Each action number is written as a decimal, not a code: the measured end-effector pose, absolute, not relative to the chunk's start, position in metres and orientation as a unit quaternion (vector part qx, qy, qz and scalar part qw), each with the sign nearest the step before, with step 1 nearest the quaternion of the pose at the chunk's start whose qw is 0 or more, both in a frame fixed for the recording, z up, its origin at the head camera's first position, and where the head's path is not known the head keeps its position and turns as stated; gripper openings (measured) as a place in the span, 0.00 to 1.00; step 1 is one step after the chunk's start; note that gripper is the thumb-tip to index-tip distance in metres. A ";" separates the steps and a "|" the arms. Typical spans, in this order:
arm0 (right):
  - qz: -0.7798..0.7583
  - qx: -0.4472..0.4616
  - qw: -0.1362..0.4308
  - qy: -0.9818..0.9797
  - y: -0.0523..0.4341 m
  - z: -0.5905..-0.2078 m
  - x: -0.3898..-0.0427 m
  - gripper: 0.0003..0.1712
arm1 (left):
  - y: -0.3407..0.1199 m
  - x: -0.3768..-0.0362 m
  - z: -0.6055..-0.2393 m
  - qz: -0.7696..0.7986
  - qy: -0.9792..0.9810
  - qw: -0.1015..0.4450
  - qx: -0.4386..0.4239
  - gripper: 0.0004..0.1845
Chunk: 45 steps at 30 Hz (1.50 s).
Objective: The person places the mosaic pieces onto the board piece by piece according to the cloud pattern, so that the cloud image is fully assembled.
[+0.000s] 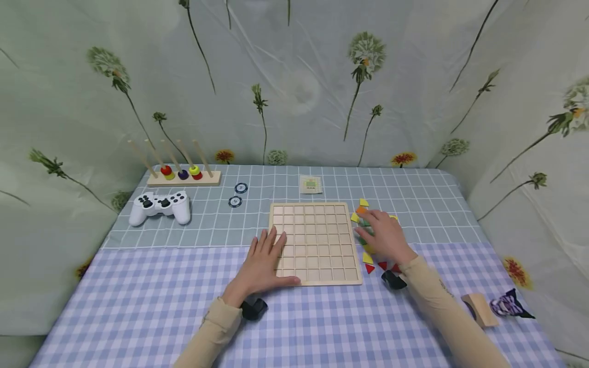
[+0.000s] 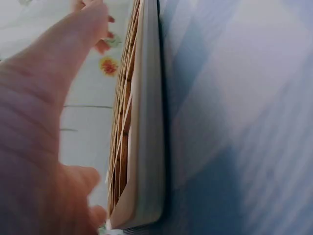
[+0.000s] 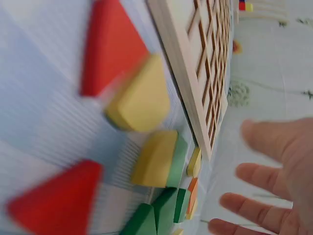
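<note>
**Steadying the grid board while reaching into the coloured pieces**

Bracing the wooden grid board (image 1: 315,243), the left hand (image 1: 264,263) lies flat with straight fingers over the board's near-left corner; it grips nothing. The left wrist view shows the board edge-on (image 2: 142,122) with the thumb running alongside it. The right hand (image 1: 384,237) hovers over the pile of coloured pieces (image 1: 363,212) just beside the board's right edge. Its fingers are spread and relaxed, as the right wrist view confirms (image 3: 274,181), and nothing sits between them. Red triangles (image 3: 110,46), a yellow piece (image 3: 139,100) and green pieces (image 3: 168,205) lie loose on the cloth of the bench (image 1: 138,306). Every cell of the board appears unfilled.

Judged from this layout, the step in hand is selecting a first piece. The next move would call for pinching a single piece from the crowded pile without scattering its neighbours, then setting it squarely in a cell while the left hand holds the board.

Elsewhere on the bench: a white game controller (image 1: 160,206), a peg stand with coloured rings (image 1: 183,176), two round tokens (image 1: 238,194) and a small card (image 1: 310,184).
</note>
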State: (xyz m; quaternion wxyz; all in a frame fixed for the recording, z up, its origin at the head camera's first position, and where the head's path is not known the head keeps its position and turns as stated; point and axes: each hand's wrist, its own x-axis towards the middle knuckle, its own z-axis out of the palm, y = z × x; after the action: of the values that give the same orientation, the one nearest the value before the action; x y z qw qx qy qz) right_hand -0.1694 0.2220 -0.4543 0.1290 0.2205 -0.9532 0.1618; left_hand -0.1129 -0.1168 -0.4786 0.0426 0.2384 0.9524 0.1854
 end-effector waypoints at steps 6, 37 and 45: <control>0.203 0.174 0.080 -0.960 0.221 -0.450 -0.192 0.16 | -0.120 -0.109 -0.490 0.186 0.953 0.022 0.238 0.64; 0.282 0.116 -0.035 -0.952 0.214 -0.457 -0.215 0.13 | -0.118 -0.105 -0.502 0.175 0.954 -0.040 0.242 0.63; 0.303 0.104 -0.015 -0.947 0.216 -0.457 -0.209 0.09 | -0.117 -0.105 -0.501 0.174 0.955 -0.041 0.238 0.63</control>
State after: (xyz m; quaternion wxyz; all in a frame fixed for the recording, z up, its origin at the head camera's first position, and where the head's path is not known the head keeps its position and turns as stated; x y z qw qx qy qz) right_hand -0.2089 0.2161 -0.4574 -0.0153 0.1043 -0.9473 0.3026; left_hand -0.1054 -0.1169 -0.5014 -0.0408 0.2382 0.9547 0.1738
